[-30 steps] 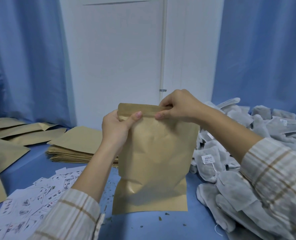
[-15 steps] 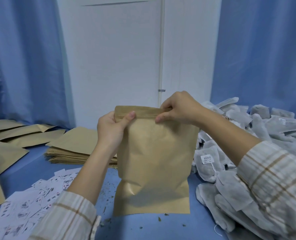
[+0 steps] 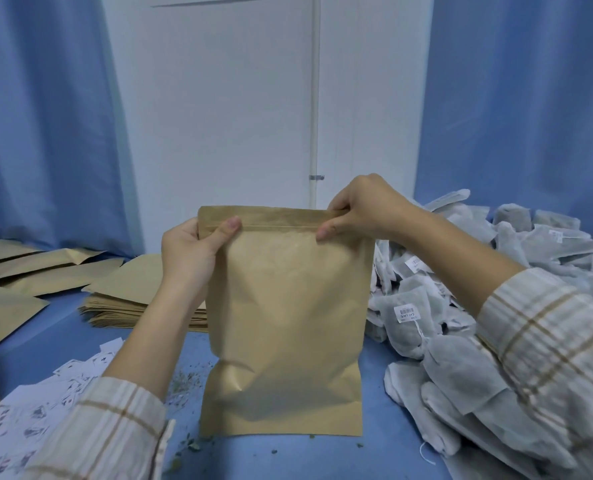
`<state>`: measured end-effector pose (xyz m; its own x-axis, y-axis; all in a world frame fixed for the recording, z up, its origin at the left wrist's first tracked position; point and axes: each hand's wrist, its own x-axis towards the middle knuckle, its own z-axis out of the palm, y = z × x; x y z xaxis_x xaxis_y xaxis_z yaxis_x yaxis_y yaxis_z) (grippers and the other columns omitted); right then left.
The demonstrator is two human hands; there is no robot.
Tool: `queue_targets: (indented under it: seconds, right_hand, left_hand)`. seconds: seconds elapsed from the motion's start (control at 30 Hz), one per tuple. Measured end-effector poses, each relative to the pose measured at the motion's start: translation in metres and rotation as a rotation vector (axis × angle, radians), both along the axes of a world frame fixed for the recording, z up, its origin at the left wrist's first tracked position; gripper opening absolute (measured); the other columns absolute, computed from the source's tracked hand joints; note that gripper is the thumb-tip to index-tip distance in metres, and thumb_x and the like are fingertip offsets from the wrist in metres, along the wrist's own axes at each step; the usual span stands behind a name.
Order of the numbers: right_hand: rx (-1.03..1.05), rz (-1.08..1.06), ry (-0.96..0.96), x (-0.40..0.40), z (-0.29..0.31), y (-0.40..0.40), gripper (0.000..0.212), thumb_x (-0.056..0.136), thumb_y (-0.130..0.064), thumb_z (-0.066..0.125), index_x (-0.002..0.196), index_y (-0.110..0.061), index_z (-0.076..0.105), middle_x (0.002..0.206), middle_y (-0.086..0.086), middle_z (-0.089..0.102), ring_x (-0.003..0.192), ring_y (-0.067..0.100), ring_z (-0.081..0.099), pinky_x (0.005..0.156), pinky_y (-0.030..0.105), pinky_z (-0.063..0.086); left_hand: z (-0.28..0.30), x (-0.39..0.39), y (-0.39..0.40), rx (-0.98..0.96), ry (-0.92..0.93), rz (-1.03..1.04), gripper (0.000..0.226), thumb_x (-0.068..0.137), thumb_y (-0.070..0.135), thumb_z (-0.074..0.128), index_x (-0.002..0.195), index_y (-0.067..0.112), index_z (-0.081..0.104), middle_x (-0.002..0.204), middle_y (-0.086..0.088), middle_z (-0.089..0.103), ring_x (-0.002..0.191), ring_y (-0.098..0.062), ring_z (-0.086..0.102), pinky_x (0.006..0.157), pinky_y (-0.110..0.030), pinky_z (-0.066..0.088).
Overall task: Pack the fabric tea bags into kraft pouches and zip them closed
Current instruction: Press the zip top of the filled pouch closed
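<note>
1. Here the tall brown kraft paper pouch [image 3: 284,323] stands upright on the blue table [image 3: 374,455], centre near, between a grey pile of fabric tea bags [image 3: 461,341] on the right and a stack of flat kraft pouches [image 3: 132,299] on the left.
2. The left hand [image 3: 191,251] pinches the top-left corner at the zip strip; the right hand [image 3: 361,206] pinches the top-right end.
3. Judging by its bulged body, the pouch is light, crinkly and easily creased.
4. Best held along the stiff zip band, pressing thumb against fingers.

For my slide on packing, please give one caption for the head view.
Both hands, left hand and right hand, pinch the zip strip of an upright kraft pouch beside piled tea bags.
</note>
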<state>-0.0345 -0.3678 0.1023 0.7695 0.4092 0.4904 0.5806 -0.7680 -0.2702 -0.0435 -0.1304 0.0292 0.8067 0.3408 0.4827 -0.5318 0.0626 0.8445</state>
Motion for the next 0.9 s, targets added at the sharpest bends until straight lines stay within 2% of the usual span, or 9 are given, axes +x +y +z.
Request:
queue_targets:
  seconds: [0.07, 0.17, 0.4, 0.5, 0.57, 0.63, 0.7, 0.8, 0.9]
  right_hand:
    - [0.011, 0.013, -0.017, 0.0, -0.003, -0.001, 0.052, 0.064, -0.04, 0.081, 0.045, -0.015, 0.04, 0.042, -0.006, 0.025, 0.047, 0.01, 0.026, 0.042, 0.018, 0.019]
    - [0.073, -0.015, 0.02, 0.003, -0.004, -0.008, 0.03, 0.063, -0.038, 0.082, 0.05, -0.022, 0.059, 0.041, -0.01, 0.042, 0.046, 0.004, 0.039, 0.044, 0.013, 0.027]
    - [0.34, 0.018, 0.097, 0.006, -0.013, -0.02, 0.035, 0.06, -0.036, 0.084, 0.041, -0.022, 0.058, 0.036, -0.013, 0.041, 0.039, 0.002, 0.039, 0.038, 0.006, 0.024]
    - [0.467, 0.052, 0.144, 0.01, -0.022, -0.017, 0.024, 0.066, -0.036, 0.081, 0.049, -0.028, 0.065, 0.046, -0.014, 0.056, 0.046, -0.003, 0.051, 0.049, 0.004, 0.036]
    - [0.65, 0.141, 0.247, 0.015, -0.035, -0.018, 0.01, 0.072, -0.032, 0.076, 0.078, -0.026, 0.071, 0.069, -0.007, 0.069, 0.068, 0.007, 0.067, 0.063, 0.014, 0.051]
    - [0.681, 0.192, 0.418, 0.017, -0.057, -0.02, 0.029, 0.074, -0.031, 0.075, 0.1, -0.026, 0.066, 0.089, -0.002, 0.071, 0.082, 0.008, 0.069, 0.065, 0.017, 0.054]
    - [0.604, 0.204, 0.559, 0.016, -0.086, -0.016, 0.031, 0.072, -0.033, 0.076, 0.101, -0.027, 0.067, 0.095, -0.006, 0.073, 0.086, 0.004, 0.069, 0.063, 0.012, 0.051]
    - [0.724, 0.21, 0.615, 0.019, -0.121, -0.003, 0.029, 0.072, -0.024, 0.078, 0.098, -0.017, 0.07, 0.094, 0.0, 0.074, 0.085, 0.014, 0.07, 0.068, 0.022, 0.056]
    - [0.925, 0.175, 0.548, 0.027, -0.136, 0.013, 0.021, 0.072, -0.017, 0.077, 0.092, -0.01, 0.071, 0.087, 0.006, 0.074, 0.076, 0.018, 0.069, 0.066, 0.027, 0.056]
  left_hand:
    - [0.0, 0.001, 0.003, -0.004, 0.01, 0.025, 0.015, 0.072, 0.024, 0.079, 0.062, 0.022, 0.069, 0.062, 0.011, 0.068, 0.059, -0.005, 0.061, 0.056, -0.02, 0.049]
    - [0.0, 0.002, 0.009, -0.02, 0.021, 0.039, 0.015, 0.072, 0.025, 0.079, 0.062, 0.022, 0.069, 0.064, 0.011, 0.069, 0.063, -0.008, 0.062, 0.06, -0.022, 0.051]
    - [-0.002, 0.002, 0.014, -0.066, -0.003, 0.027, 0.011, 0.076, 0.017, 0.076, 0.069, 0.02, 0.068, 0.063, 0.012, 0.07, 0.056, 0.001, 0.063, 0.049, -0.013, 0.046]
    - [-0.005, 0.003, 0.016, -0.099, 0.014, 0.012, 0.009, 0.076, 0.018, 0.076, 0.071, 0.02, 0.069, 0.066, 0.011, 0.071, 0.059, -0.001, 0.064, 0.052, -0.015, 0.049]
    - [-0.009, 0.005, 0.022, -0.174, 0.044, 0.015, 0.006, 0.079, 0.018, 0.074, 0.075, 0.018, 0.069, 0.071, 0.009, 0.072, 0.066, -0.003, 0.066, 0.06, -0.018, 0.051]
    - [-0.016, 0.006, 0.032, -0.31, 0.091, 0.001, 0.008, 0.082, 0.019, 0.072, 0.084, 0.013, 0.067, 0.088, 0.002, 0.072, 0.082, -0.012, 0.067, 0.075, -0.027, 0.054]
    - [-0.026, 0.004, 0.04, -0.431, 0.124, -0.032, 0.012, 0.084, 0.019, 0.069, 0.092, 0.011, 0.065, 0.104, -0.006, 0.069, 0.095, -0.019, 0.066, 0.083, -0.033, 0.054]
    - [-0.042, -0.001, 0.042, -0.539, 0.164, -0.042, 0.03, 0.084, 0.021, 0.069, 0.11, 0.006, 0.063, 0.112, -0.009, 0.067, 0.098, -0.02, 0.066, 0.08, -0.034, 0.055]
    - [-0.06, -0.012, 0.044, -0.403, 0.285, -0.111, 0.052, 0.079, 0.035, 0.068, 0.12, 0.005, 0.059, 0.114, -0.008, 0.067, 0.1, -0.026, 0.065, 0.078, -0.038, 0.052]
